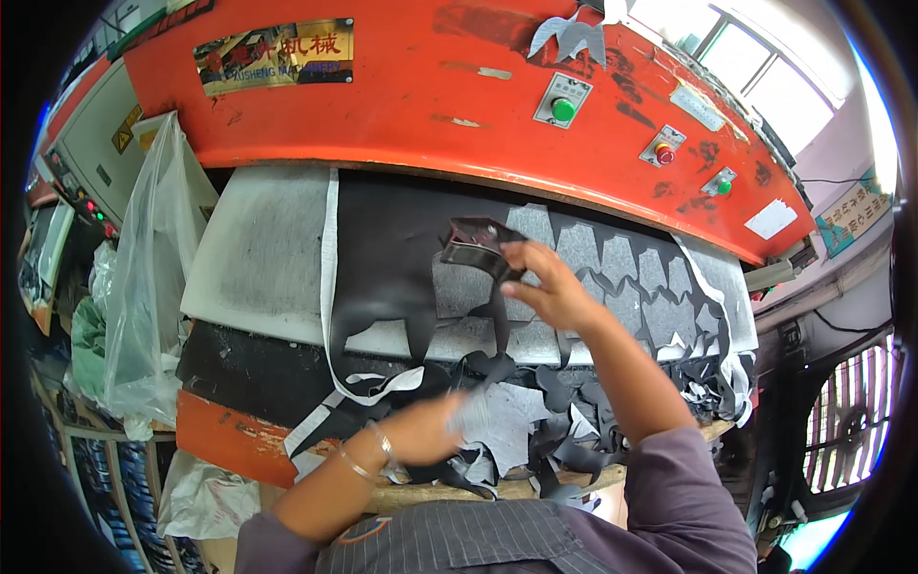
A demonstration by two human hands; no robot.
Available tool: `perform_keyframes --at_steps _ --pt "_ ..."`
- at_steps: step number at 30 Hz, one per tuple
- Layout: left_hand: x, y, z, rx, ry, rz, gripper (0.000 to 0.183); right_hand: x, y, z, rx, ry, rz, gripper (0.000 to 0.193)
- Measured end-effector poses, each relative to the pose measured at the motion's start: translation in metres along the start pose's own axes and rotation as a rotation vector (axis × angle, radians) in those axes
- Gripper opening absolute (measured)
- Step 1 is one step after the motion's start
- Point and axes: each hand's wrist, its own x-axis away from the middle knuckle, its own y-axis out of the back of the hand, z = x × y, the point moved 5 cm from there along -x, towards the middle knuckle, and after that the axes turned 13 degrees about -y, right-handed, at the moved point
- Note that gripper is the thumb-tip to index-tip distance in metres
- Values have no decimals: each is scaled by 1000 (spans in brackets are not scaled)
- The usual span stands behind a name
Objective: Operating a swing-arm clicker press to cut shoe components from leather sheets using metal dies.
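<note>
My right hand (553, 285) grips the near right end of a dark, curved metal cutting die (473, 244), thumb and fingers pinched on its wall. The die is above a black sheet of leather-like material (387, 239) on the pale cutting board (253, 253). Cut-out gaps in the sheet, right of the die, show the grey board. My left hand (428, 430), with bangles on the wrist, is low at the board's front, next to grey and black cut pieces (507, 426). Its fingers are smeared by motion, and a blurred grey patch shows at them.
The orange press beam (402, 105) spans the back, with a green button (562, 109) and a red button (665, 153). Black offcuts (564, 387) are heaped along the front edge. A clear plastic bag (153, 277) hangs at the left. White strips (330, 268) border the sheet.
</note>
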Motion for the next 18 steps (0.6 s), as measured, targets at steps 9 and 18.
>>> perform_keyframes --at_steps 9,18 --pt "-74 130 -1 -427 115 -420 52 -74 -17 -90 182 191 31 24" --pt "-153 153 85 -776 422 -560 70 -44 -50 -112 280 -414 -471 54"
